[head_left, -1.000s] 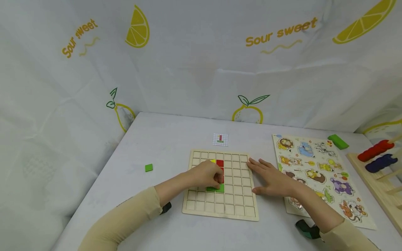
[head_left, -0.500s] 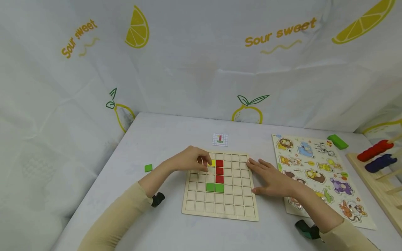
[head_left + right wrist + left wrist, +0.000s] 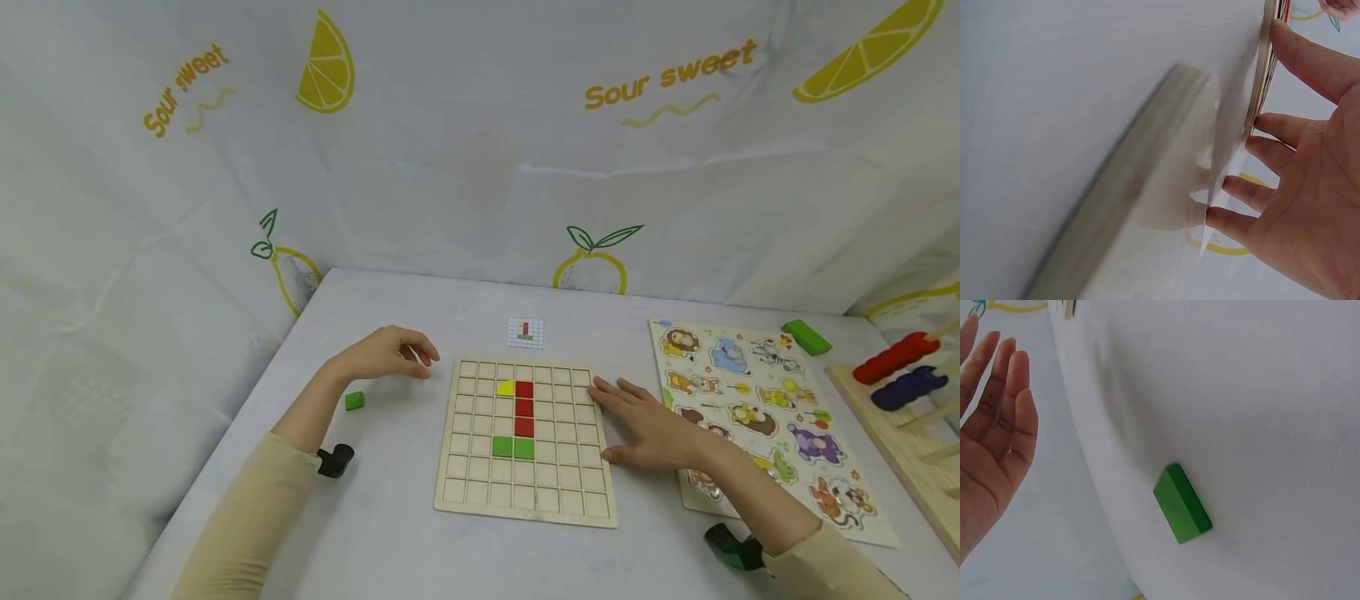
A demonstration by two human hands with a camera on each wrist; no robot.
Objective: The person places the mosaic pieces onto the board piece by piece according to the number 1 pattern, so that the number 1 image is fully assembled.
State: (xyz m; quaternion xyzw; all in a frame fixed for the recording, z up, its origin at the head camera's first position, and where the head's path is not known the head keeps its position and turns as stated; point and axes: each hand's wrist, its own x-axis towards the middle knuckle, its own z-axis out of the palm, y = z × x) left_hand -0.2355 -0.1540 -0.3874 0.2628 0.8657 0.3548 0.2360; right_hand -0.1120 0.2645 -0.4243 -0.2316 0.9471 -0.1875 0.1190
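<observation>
A wooden grid board point(image 3: 480, 492) lies flat on the table. In its cells sit a yellow piece point(image 3: 506, 388) with a slanted corner, a column of red squares point(image 3: 524, 408) and two green squares point(image 3: 502, 447) side by side. My left hand point(image 3: 386, 354) hovers left of the board, fingers loosely bent and holding nothing. Just below it a loose green block point(image 3: 354, 401) lies on the table; the left wrist view shows this block point(image 3: 1180, 506) apart from the fingers. My right hand point(image 3: 648, 429), fingers spread, touches the board's right edge.
Behind the board lies a small printed card point(image 3: 526, 332) with a coloured grid pattern. An animal puzzle board point(image 3: 757, 417) is to the right, partly under the right forearm. Past it stand a wooden bead frame point(image 3: 900, 425) and a green block point(image 3: 807, 337).
My left hand has risen from the green squares and moved left, off the board, to above the loose green block. The coloured pieces it covered are now visible. My right hand stays put.
</observation>
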